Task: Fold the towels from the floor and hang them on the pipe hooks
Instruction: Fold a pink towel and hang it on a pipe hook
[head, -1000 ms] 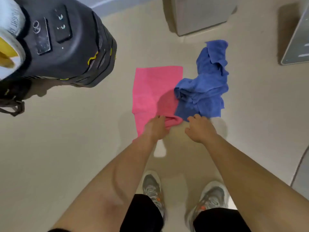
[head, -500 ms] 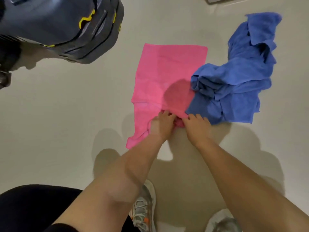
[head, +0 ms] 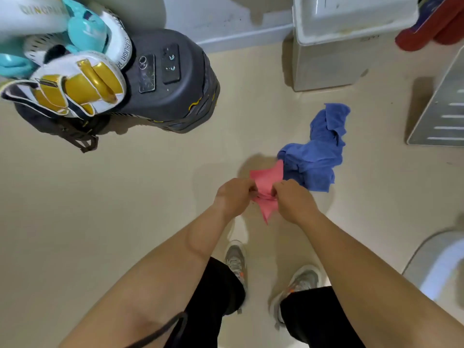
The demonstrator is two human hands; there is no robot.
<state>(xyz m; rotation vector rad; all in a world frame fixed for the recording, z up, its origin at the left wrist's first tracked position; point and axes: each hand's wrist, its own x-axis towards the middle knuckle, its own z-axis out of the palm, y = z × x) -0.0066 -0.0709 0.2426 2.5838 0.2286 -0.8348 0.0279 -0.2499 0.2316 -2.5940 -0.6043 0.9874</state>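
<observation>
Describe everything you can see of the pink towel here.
The pink towel is a thin, soft-looking plain cloth, bunched and creased, not yet folded. The left hand and right hand pinch it close together; a pointed corner hangs below them. Its far end reaches toward the crumpled blue towel; contact there cannot be told.

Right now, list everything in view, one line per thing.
floor: 1, beige, under everything
pink towel: 1, pink, bunched, held at centre
blue towel: 1, blue, crumpled on the floor, right of the pink towel
round machine: 1, dark grey with yellow trim, upper left
skate-like gear: count unclear, white, gold and teal, far upper left, overlapping the machine
cabinet: 1, white, top centre-right
slatted panel: 1, grey, right edge
red object: 1, red, top right corner
sneakers: 2, grey, bottom centre
left hand: 1, grips the pink towel
right hand: 1, grips the pink towel
</observation>
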